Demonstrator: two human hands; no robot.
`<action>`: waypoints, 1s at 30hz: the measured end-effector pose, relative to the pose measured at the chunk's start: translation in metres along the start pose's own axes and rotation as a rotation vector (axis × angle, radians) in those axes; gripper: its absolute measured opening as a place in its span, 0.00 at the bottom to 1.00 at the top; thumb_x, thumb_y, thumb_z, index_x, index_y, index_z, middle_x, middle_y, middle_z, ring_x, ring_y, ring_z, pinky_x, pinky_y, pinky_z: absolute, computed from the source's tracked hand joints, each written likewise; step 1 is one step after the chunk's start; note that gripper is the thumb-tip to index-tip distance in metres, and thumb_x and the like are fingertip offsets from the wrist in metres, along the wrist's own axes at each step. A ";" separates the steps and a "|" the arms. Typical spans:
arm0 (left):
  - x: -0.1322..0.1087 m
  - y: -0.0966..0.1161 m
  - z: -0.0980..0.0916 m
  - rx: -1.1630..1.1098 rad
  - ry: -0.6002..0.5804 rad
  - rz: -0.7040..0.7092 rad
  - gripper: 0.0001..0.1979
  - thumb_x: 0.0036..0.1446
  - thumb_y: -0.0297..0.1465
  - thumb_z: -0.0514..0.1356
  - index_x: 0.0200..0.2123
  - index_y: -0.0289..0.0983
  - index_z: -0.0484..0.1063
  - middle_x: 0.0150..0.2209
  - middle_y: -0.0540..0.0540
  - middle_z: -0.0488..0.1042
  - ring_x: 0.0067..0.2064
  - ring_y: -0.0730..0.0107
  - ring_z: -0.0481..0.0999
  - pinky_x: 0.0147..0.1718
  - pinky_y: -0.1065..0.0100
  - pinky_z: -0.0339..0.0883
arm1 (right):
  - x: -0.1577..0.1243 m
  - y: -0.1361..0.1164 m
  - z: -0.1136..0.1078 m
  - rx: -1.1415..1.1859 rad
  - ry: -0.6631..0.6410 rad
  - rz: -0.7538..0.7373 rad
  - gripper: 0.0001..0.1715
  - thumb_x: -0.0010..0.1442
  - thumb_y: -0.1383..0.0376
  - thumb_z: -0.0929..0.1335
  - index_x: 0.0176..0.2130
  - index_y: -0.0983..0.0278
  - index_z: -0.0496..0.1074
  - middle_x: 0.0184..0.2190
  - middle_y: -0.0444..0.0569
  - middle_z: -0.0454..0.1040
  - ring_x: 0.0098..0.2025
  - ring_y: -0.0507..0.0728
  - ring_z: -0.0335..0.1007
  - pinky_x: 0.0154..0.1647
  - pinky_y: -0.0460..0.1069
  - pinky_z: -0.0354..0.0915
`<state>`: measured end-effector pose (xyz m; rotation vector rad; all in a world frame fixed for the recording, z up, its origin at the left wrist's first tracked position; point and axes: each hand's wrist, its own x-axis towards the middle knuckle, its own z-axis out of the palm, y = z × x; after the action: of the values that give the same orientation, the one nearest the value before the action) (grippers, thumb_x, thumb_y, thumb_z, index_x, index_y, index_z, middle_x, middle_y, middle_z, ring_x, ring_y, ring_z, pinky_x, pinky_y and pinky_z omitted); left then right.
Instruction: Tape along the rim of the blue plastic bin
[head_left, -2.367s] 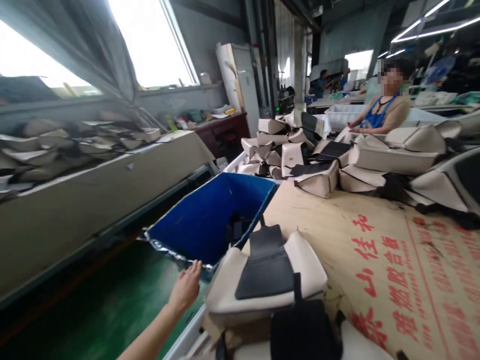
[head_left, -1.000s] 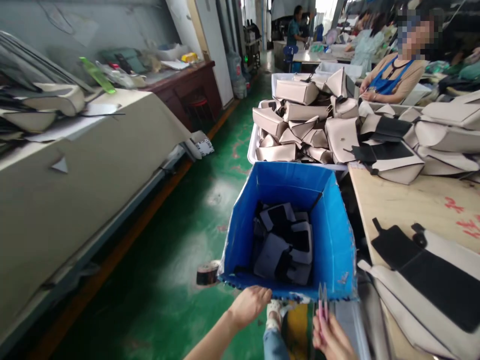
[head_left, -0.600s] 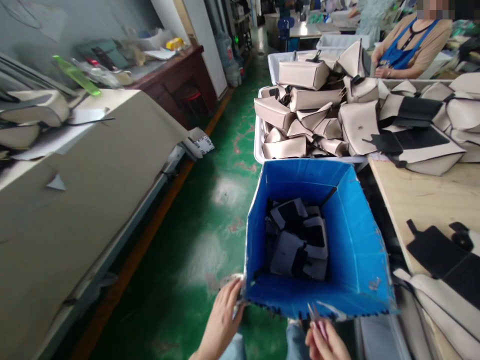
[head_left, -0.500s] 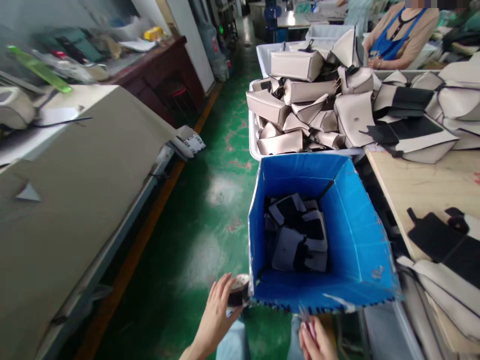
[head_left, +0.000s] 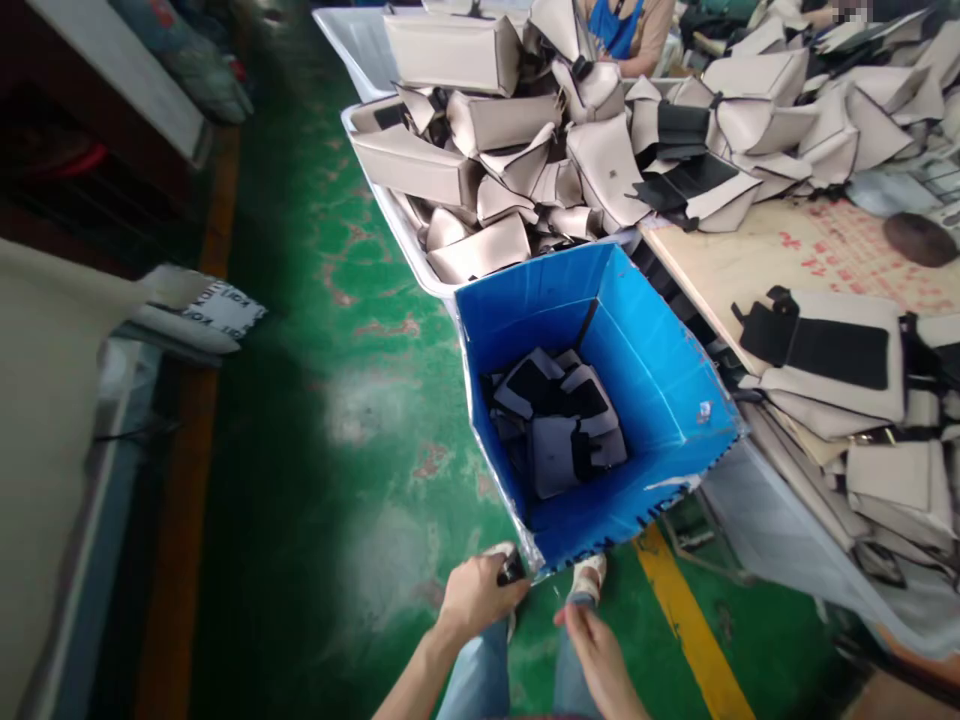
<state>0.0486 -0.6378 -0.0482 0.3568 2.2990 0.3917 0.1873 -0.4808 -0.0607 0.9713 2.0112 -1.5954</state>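
My left hand [head_left: 480,595] is curled at the near left corner of a blue box [head_left: 675,365]. A small dark thing [head_left: 511,570] shows between its thumb and fingers; I cannot make out its kind. To the right, below the box's near edge, my right hand [head_left: 596,645] is closed. The thread snips that showed in it earlier are almost hidden now, with only a faint glint beyond the fingertips. Several beige and black bag pieces [head_left: 555,455] lie at the bottom of the box.
Beyond the box, a white bin [head_left: 427,280] is heaped with beige bags [head_left: 420,165]. On the right, a wooden table [head_left: 720,240] carries more bags [head_left: 847,350]. Green floor [head_left: 360,500] runs along the left. A person [head_left: 637,30] sits at the back.
The view has turned right and down, so the box appears further left and more tilted. My left hand has closed more near the box corner. The snips' blades no longer show clearly.
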 end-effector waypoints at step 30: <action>-0.001 0.009 0.006 -0.351 -0.049 0.195 0.11 0.56 0.35 0.53 0.42 0.43 0.68 0.27 0.54 0.73 0.28 0.72 0.71 0.27 0.75 0.58 | 0.006 0.006 0.008 0.121 0.010 -0.081 0.28 0.58 0.45 0.58 0.24 0.65 0.66 0.20 0.43 0.65 0.26 0.52 0.63 0.28 0.45 0.57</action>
<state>0.0546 -0.6294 -0.0479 0.4081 2.1023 0.8602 0.1867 -0.4859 -0.0704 0.9542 2.0040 -1.7757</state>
